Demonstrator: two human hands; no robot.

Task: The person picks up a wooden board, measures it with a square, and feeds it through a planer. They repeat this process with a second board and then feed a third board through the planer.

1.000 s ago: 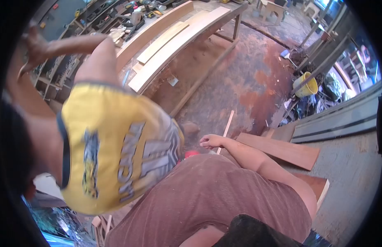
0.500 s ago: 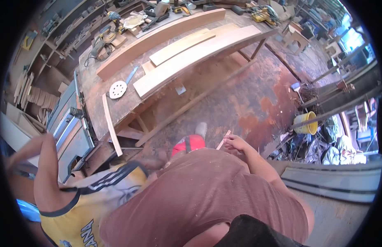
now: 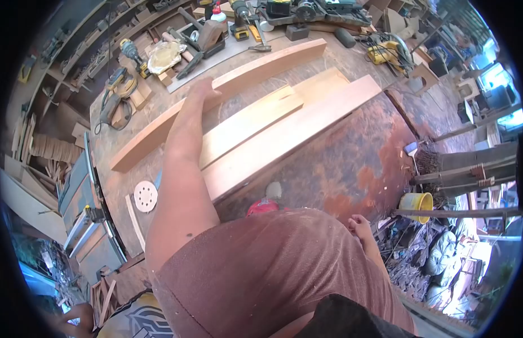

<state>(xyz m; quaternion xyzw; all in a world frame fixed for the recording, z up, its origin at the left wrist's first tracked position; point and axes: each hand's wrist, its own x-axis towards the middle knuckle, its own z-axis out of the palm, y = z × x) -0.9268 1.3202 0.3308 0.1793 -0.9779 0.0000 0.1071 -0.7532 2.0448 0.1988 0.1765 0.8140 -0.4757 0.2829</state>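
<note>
My left hand (image 3: 203, 90) reaches across the workbench and closes over the top edge of a long wooden board (image 3: 267, 69) standing on its edge. Its fingers are partly hidden behind the board. Nearer to me a wide pale plank (image 3: 306, 127) lies flat, with a shorter, yellower plank (image 3: 253, 121) beside it. My right hand (image 3: 360, 227) hangs at my right side, fingers curled; what is in it, if anything, does not show. Left of my forearm lies a perforated sanding disc (image 3: 145, 196), and a thin wooden strip (image 3: 135, 219) sits close to it.
Along the back of the bench (image 3: 118, 183) lie a sander (image 3: 122, 84), a drill (image 3: 134, 56), a hand plane (image 3: 209, 36) and a yellow power tool (image 3: 384, 52). A yellow bucket (image 3: 416, 207) stands at the right. Another person's yellow shirt (image 3: 134, 318) shows at lower left.
My view has moved closer to the bench. My left arm has come into view and stretched to the long board. The small wooden stick in my right hand no longer shows.
</note>
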